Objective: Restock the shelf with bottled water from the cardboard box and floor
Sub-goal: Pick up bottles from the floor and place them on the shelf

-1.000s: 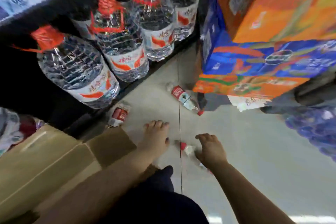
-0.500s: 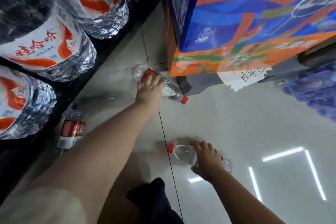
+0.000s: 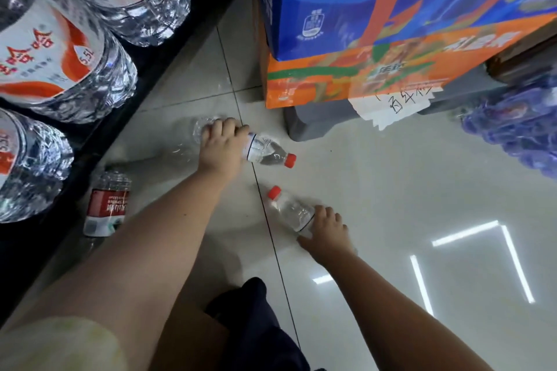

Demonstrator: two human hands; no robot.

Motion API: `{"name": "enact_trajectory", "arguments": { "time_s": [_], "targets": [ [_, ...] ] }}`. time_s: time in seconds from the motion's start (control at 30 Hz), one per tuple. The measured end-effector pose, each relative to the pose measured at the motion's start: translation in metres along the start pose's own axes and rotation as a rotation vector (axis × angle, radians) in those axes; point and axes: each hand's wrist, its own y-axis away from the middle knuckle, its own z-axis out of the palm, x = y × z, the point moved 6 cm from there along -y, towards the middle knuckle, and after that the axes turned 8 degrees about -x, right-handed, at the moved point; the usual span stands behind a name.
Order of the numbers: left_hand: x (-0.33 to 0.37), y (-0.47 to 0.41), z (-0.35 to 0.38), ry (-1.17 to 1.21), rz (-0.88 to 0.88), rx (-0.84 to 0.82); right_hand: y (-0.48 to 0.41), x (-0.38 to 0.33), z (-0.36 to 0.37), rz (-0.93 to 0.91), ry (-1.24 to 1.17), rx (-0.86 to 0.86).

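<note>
Three small water bottles lie on the tiled floor: the left hand is clasped over the far bottle near the stacked cartons, the right hand grasps the nearer bottle, and the third bottle lies untouched at the left beside the black shelf.

pale floor, three small bottles lying

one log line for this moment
left hand: grips far bottle | right hand: grips near bottle | third bottle: lies by shelf, untouched | all on floor
</note>
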Motion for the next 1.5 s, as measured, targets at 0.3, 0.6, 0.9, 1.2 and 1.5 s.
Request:
{"name": "enact_trajectory", "arguments": {
  "time_s": [0.3, 0.6, 0.9, 1.2, 1.5],
  "targets": [
    [-0.013, 0.007, 0.019, 0.031, -0.131, -0.348, -0.001, 0.001, 0.000, 0.047, -0.243, 0.147],
    [-0.017, 0.137, -0.039, 1.377, -0.755, -0.259, 0.051, -0.032, -0.043, -0.122, -1.012, -0.116],
    [-0.021, 0.231, -0.235, 1.733, -0.689, -0.026, 0.206, -0.145, -0.181, -0.614, -1.123, -0.244],
    [-0.057, 0.362, -0.386, 1.866, -0.511, 0.347, 0.379, -0.236, -0.236, -0.938, -1.015, -0.215],
    [-0.151, 0.484, -0.443, 1.810, -0.556, 0.680, 0.479, -0.372, -0.215, -1.121, -0.890, -0.156]
  ]
}}
